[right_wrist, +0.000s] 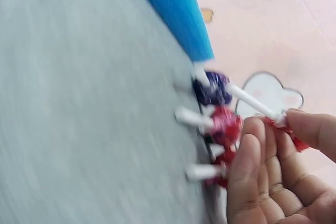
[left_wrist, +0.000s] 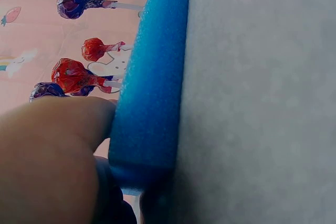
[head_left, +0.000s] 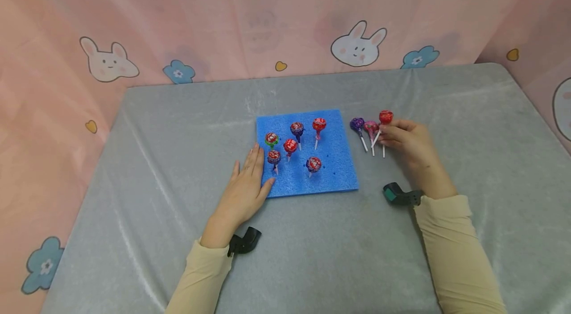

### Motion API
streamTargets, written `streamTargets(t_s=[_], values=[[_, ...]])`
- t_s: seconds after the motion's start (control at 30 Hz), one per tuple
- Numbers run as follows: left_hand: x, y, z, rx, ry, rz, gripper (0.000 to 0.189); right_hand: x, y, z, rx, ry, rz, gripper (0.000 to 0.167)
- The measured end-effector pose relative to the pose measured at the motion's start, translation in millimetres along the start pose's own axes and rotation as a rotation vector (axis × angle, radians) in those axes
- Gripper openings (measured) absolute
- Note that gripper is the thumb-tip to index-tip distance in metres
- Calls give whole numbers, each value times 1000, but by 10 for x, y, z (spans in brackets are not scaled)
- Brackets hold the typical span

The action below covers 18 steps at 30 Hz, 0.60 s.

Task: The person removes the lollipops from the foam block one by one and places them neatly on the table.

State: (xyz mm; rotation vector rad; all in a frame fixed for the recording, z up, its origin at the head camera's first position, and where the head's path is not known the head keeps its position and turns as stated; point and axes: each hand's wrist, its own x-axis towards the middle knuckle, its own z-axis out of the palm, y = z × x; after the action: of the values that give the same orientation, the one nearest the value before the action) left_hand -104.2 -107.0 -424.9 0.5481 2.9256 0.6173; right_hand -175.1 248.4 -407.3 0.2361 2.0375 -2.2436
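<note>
Foam (head_left: 334, 138), centre of head frame: six lollipops (head_left: 290, 146) stood in it, heads up, sticks down in the foam. Small dark holes showed towards its right side. Foam lay on the grey table (head_left: 321, 254).

Left hand (head_left: 244, 186): palm down at the foam's left edge, fingers straight and pointing up the frame, thumb over the lower-left corner. It pressed on the foam and grasped no lollipop.

Right hand (head_left: 409, 149): right of centre, reaching up and left, fingers bent. Thumb and fingers pinched the red lollipop (head_left: 385, 117) just below its head.

Red lollipop: right of the foam, tilted; head at upper right, stick slanting to lower left. In the right wrist view its stick ran from the fingertips towards upper left. Tip contact with neighbours: could not tell.

Just beside it lay the purple lollipop (head_left: 357, 124), the pink lollipop (head_left: 371, 127) and a third loose lollipop (right_wrist: 203, 171), sticks towards the bottom of the head frame.
</note>
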Motion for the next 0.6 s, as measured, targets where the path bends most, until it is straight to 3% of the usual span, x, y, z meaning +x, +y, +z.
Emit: streamTargets(t_s=[0.27, 0.6], values=[[-3, 2, -4, -4, -4, -1, 68, -8, -54, -208, -122, -70, 100, 17], [-1, -1, 0, -4, -3, -2, 68, -9, -55, -332, -214, -35, 107, 21]])
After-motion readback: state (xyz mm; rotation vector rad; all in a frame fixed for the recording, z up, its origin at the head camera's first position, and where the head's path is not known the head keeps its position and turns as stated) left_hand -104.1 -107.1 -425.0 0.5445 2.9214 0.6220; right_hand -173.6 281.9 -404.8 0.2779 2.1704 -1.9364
